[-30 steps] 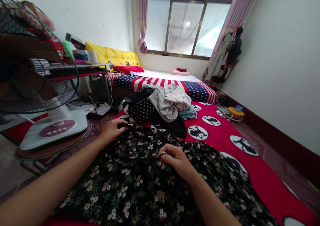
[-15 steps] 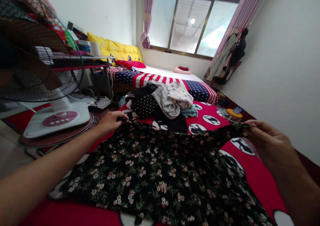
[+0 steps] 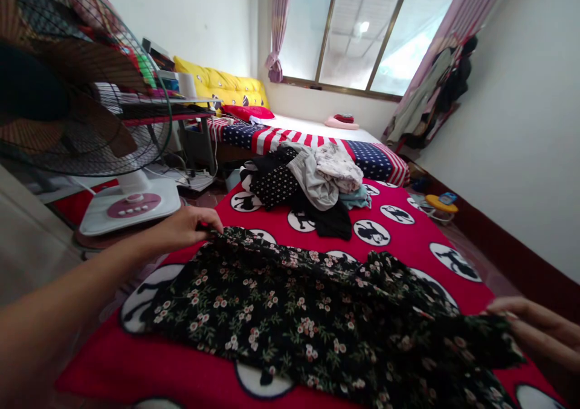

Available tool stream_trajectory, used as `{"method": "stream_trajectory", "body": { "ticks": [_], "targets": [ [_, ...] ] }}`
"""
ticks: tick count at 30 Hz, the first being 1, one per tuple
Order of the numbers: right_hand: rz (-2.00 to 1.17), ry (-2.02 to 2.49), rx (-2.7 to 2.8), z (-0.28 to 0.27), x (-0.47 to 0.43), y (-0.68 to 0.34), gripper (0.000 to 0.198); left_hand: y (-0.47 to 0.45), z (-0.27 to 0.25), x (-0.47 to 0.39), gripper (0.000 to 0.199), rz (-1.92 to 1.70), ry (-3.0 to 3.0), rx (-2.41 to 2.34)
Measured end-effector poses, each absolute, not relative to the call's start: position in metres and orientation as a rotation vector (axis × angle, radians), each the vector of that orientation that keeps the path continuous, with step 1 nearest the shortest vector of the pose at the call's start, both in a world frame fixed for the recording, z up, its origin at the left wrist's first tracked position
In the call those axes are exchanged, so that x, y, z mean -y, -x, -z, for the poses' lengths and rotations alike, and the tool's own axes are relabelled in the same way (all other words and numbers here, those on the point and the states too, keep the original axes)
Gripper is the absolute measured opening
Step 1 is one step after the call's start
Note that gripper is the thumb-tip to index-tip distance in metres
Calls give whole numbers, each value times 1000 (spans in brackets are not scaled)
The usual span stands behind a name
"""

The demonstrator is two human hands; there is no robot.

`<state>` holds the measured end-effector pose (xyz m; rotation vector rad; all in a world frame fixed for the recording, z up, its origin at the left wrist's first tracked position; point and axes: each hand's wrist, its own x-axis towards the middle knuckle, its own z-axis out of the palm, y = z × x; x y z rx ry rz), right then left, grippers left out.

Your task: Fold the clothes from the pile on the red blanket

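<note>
A black garment with small pink flowers and green leaves (image 3: 272, 312) is spread over the red blanket (image 3: 194, 367), which carries white circles with black figures. My left hand (image 3: 188, 231) pinches its far left corner, slightly raised. At the right edge of the view, my right hand (image 3: 539, 327) grips another end of the cloth between thumb and fingers; part of that hand is cut off by the frame. Folds run across the garment's far side, and its exact kind I cannot make out.
Beyond the garment lies a heap of clothes (image 3: 317, 176) in black, grey and white. An electric fan (image 3: 131, 200) stands at left. Farther back are a bed with a flag-patterned cover (image 3: 294, 140) and a yellow stool (image 3: 439, 203) at right.
My right hand has come lower and nearer, drawing the garment's right end with it. The left hand keeps its corner. The view has shifted a little to the left.
</note>
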<state>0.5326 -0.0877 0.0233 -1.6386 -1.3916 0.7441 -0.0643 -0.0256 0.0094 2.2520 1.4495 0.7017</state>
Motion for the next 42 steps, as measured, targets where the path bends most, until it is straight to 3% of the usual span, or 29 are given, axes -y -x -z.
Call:
{"method": "stream_trajectory", "body": {
  "ticks": [3, 7, 11, 14, 21, 26, 32, 36, 42],
  "targets": [
    [-956, 1717, 1495, -24, 91, -526, 38, 66, -8, 45, 29, -409, -2241, -1395],
    [-999, 1698, 1732, -32, 75, -514, 45, 65, -10, 54, 32, -129, -2112, -1347],
    [-902, 1642, 1610, -23, 31, -504, 39, 67, -1, 30, 21, -383, -2044, -1623],
    [-740, 1690, 1427, -3, -9, -500, 36, 61, 15, 6, 30, -637, -1981, -1958],
    [-703, 1812, 1458, 36, -59, -488, 44, 31, 40, -9, 53, -435, -1891, -2136],
    [-700, 1724, 1643, 35, -51, -491, 29, 27, 50, -9, 39, -388, -1962, -1976],
    [-195, 1724, 1485, 39, -30, -525, 23, 25, 53, -5, 30, -523, -1990, -2103],
    [-170, 1873, 1503, 49, -22, -540, 15, 22, 47, -2, 30, -396, -2086, -2150],
    [61, 1910, 1521, 26, -9, -515, 26, -19, 28, 5, 25, -564, -2415, -1886]
  ]
}}
